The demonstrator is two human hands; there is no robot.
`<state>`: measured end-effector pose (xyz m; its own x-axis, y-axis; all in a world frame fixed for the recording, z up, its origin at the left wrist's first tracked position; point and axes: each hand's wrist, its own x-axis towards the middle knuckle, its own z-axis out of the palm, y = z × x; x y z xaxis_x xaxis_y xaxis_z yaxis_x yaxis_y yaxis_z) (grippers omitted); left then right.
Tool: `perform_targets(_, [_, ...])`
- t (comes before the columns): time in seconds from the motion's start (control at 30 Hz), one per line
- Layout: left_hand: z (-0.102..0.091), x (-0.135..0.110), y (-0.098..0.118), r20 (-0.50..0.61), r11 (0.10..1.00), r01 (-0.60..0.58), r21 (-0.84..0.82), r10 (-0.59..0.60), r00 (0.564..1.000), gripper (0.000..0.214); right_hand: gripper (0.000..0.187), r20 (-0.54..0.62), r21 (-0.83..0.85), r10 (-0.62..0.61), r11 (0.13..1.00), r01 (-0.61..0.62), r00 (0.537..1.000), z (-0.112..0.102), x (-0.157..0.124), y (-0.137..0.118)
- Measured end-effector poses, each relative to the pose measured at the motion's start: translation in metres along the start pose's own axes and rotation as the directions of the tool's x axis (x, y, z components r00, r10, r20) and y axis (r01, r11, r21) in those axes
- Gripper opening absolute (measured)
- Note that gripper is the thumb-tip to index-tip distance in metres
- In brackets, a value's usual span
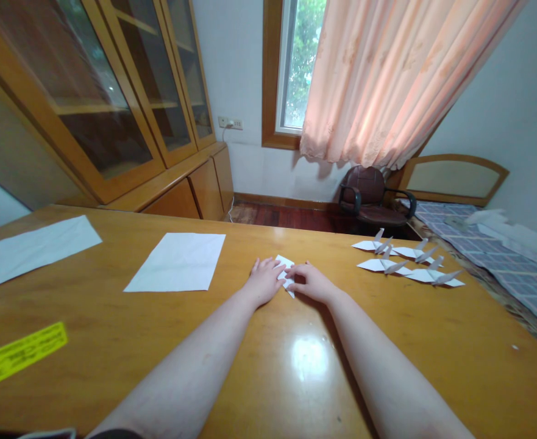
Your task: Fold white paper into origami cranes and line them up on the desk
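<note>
A small folded piece of white paper lies on the wooden table between my two hands. My left hand rests flat on its left part with the fingers stretched out over it. My right hand presses on its right side, fingers curled together and pinching the paper's edge. Both forearms reach out from the near edge of the table.
Several folded white paper cranes sit on the table to the right. A flat white sheet lies left of my hands, another sheet at far left, and a yellow strip near the front left. An office chair stands beyond the table.
</note>
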<state>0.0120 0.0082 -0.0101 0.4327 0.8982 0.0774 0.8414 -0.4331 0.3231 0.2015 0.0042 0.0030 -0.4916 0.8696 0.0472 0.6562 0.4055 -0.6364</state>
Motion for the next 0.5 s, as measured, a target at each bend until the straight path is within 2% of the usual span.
perform_targets(0.1, [-0.001, 0.001, 0.0, -0.001, 0.998, 0.011, -0.056, -0.012, 1.0, 0.051, 0.026, -0.092, 0.012, -0.004, 1.0, 0.005, 0.996, 0.003, 0.001, 0.004])
perform_targets(0.27, [0.0, 0.005, -0.005, -0.038, 0.98, 0.037, -0.194, -0.045, 0.998, 0.069, 0.044, -0.166, 0.02, 0.005, 1.0, -0.002, 0.986, 0.008, 0.003, 0.011])
perform_targets(0.4, [-0.001, 0.005, -0.007, -0.049, 0.983, 0.059, -0.173, -0.068, 0.996, 0.065, 0.057, -0.192, 0.009, 0.017, 1.0, -0.016, 0.981, 0.009, 0.004, 0.015])
perform_targets(0.5, [-0.003, 0.005, -0.005, -0.036, 0.987, 0.07, -0.147, -0.076, 0.996, 0.055, 0.055, -0.191, -0.014, 0.009, 1.0, -0.012, 0.982, 0.009, 0.004, 0.015])
